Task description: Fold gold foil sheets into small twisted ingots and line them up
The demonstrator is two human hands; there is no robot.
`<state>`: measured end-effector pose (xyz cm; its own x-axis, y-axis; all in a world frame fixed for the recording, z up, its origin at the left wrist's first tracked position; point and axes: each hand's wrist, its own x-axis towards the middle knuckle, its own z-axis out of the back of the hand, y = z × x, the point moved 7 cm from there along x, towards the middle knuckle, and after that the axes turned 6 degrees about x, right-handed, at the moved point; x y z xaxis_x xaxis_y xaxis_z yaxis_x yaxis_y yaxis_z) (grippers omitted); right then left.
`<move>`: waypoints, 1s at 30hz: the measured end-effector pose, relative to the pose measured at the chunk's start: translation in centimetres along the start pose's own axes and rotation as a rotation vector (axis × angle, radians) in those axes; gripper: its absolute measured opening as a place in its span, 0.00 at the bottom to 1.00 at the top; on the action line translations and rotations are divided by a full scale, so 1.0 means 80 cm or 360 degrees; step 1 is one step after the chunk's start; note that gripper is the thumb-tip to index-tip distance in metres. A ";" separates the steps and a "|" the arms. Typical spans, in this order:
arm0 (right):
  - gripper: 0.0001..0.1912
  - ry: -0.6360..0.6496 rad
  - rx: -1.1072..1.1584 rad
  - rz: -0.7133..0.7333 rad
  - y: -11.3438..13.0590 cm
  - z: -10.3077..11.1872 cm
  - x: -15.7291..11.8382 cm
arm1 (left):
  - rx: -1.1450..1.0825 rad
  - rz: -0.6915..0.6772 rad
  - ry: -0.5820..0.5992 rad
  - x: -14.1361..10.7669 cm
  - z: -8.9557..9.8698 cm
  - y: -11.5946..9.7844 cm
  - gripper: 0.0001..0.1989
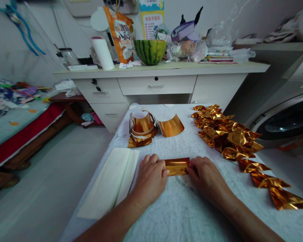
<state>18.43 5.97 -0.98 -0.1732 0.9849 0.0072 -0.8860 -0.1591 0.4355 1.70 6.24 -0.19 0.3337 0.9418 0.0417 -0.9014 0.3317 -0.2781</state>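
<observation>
Between my hands a gold foil sheet (177, 166), partly rolled or folded, lies on the cloth-covered table (166, 215). My left hand (153, 176) grips its left end with the fingers curled. At the right end, my right hand (203, 173) pinches the foil between thumb and fingers. Beyond them stands a curled stack of gold foil sheets (142, 126), with one loose curved gold sheet (172, 126) beside it. White paper sheets (108, 181) lie left of my left hand. Many twisted gold foil pieces (229, 134) are heaped along the table's right side.
A white desk (161, 69) stands behind the table, holding a watermelon half (150, 52), a paper roll (102, 53), an orange pouch (121, 37) and plastic bags. To the right is a washing machine (288, 117); a bed (15, 124) is at the left.
</observation>
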 end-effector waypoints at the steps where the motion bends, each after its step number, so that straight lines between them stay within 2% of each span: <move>1: 0.09 0.0003 0.0003 0.0003 0.000 0.000 0.000 | -0.0010 0.0004 0.0005 0.000 0.000 0.001 0.07; 13: 0.09 -0.0017 0.0011 -0.0015 -0.002 -0.001 0.000 | -0.0023 0.0037 0.0026 0.000 -0.004 0.001 0.07; 18: 0.03 -0.0129 0.0060 -0.0070 -0.007 0.001 -0.001 | -0.0092 0.0077 0.0002 -0.002 -0.002 0.002 0.03; 22: 0.05 -0.0185 0.0092 0.0160 0.003 -0.001 0.000 | -0.0210 0.0018 -0.0050 -0.005 -0.003 0.003 0.07; 25: 0.09 -0.0128 0.0104 0.0327 0.016 -0.005 -0.001 | -0.0212 -0.0002 -0.0094 -0.006 -0.002 0.003 0.07; 30: 0.13 -0.0005 0.0124 0.0302 0.031 -0.009 -0.002 | -0.0186 -0.0066 -0.0024 -0.004 -0.004 -0.001 0.07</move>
<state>15.97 5.38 -0.54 -0.3324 0.9380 0.0982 -0.8016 -0.3359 0.4945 1.76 5.90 -0.48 0.3648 0.9285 0.0695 -0.8484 0.3622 -0.3860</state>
